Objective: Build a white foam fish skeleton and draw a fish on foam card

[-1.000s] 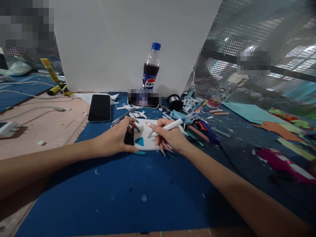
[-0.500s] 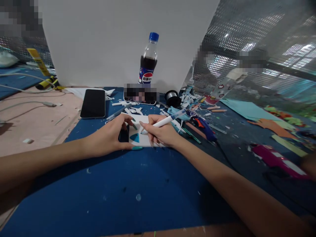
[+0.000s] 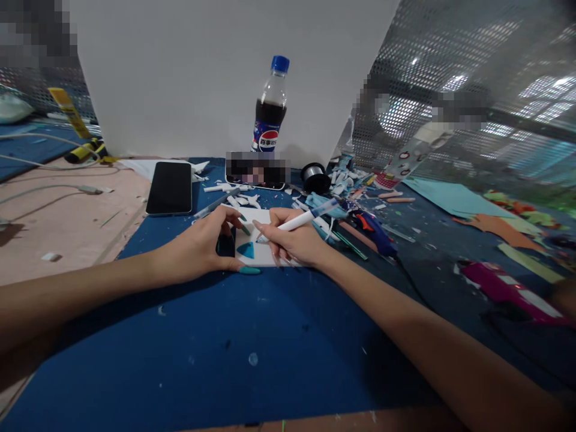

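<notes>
Between my hands a small white card [image 3: 263,259] lies flat on the blue work surface. It bears a small blue, roughly triangular shape [image 3: 247,250]; whether drawn or laid on, I cannot tell. My left hand [image 3: 204,246] rests over the card's left side, open, thumb and fingers apart around the blue shape, with fingertips on or close to the card. My right hand [image 3: 299,243] is closed around a white marker [image 3: 294,223] with a clear blue rear end. The marker slants, its tip at the card just right of the blue shape.
Behind the card lie a dark phone [image 3: 170,188], a propped phone [image 3: 256,175], a cola bottle [image 3: 269,114] and a spool [image 3: 314,178]. White scraps [image 3: 245,200] are scattered around. To the right are a blue glue gun [image 3: 371,228], a magenta tool [image 3: 510,291] and coloured sheets [image 3: 454,198].
Almost nothing differs. The marker tip and my right hand have shifted very slightly; my left hand keeps its place.
</notes>
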`<state>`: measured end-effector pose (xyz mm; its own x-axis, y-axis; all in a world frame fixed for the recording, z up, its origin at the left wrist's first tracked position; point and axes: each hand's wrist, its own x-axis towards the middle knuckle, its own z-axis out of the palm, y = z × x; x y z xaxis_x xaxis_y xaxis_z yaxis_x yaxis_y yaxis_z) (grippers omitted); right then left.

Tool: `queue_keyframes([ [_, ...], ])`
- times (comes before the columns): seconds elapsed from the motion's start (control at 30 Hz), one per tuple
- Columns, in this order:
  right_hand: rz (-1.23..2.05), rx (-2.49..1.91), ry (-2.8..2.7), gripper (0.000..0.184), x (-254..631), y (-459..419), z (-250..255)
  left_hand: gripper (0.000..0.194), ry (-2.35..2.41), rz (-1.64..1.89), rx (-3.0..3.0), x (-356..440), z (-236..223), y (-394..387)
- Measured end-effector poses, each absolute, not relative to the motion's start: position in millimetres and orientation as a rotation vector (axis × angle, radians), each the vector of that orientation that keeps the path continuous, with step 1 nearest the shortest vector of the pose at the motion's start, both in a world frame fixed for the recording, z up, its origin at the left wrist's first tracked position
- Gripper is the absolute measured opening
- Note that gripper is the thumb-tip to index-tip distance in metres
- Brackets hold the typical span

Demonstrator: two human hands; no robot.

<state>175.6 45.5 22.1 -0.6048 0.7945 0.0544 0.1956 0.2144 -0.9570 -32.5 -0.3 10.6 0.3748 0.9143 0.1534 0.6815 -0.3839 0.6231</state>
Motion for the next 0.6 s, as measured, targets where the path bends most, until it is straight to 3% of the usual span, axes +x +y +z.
queue_keyframes([
  [0.6,1.404,-0.893,-1.946,0.041,175.4,44.7,21.4,0.061,1.377,0.656,2.163,-31.7,12.8,-0.3],
])
